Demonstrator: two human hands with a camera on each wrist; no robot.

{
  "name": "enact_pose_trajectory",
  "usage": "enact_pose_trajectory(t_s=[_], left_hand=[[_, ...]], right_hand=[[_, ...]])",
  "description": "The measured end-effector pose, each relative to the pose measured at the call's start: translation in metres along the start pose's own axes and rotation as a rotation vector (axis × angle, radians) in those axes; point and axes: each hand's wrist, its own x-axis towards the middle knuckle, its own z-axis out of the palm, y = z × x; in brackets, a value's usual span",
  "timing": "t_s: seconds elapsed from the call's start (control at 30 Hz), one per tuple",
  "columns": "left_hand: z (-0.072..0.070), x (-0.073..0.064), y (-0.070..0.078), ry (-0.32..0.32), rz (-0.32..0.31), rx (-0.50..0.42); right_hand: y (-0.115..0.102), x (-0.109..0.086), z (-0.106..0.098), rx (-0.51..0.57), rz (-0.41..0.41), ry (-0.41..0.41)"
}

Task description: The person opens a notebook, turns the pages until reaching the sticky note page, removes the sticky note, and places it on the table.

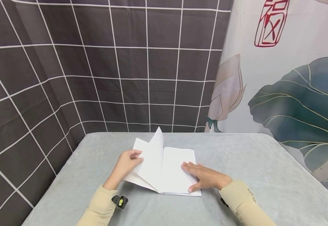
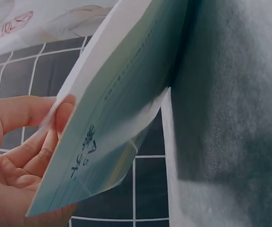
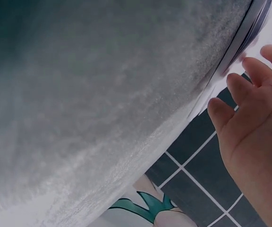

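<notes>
An open white booklet point(image 1: 168, 169) lies on the grey table point(image 1: 254, 163) in the head view. My left hand point(image 1: 128, 163) pinches a few raised pages at the booklet's left side, thumb on top. One page stands up near the spine. In the left wrist view the lifted pages point(image 2: 112, 109) show faint lines and handwriting, and my left hand point(image 2: 29, 151) grips their edge with curled fingers. My right hand point(image 1: 201, 177) lies flat on the right-hand page with its fingers spread. The right wrist view shows my right hand point(image 3: 254, 113) beside the booklet's edge point(image 3: 247, 33).
The grey cloth-covered table has free surface to the left, right and front of the booklet. Behind it hangs a dark grid-patterned curtain point(image 1: 110, 69), and at the right a white hanging with a lotus leaf point(image 1: 302, 94). Both sleeves are beige.
</notes>
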Motion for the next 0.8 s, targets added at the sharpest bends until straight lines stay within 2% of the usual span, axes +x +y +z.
enact_pose_trajectory(t_s=[0.3, 0.47, 0.6, 0.8], left_hand=[[-0.005, 0.005, -0.009, -0.001, -0.022, -0.024], [-0.010, 0.005, -0.013, -0.003, -0.064, -0.024], [-0.014, 0.006, -0.017, -0.015, -0.097, -0.004], [-0.019, 0.009, -0.026, -0.035, -0.104, 0.057]], right_hand=[[0.003, -0.002, -0.001, -0.025, 0.008, -0.041], [0.002, -0.002, -0.002, -0.038, 0.024, -0.064], [0.002, -0.002, -0.004, -0.029, 0.033, -0.079], [0.004, -0.002, -0.006, -0.030, 0.031, -0.090]])
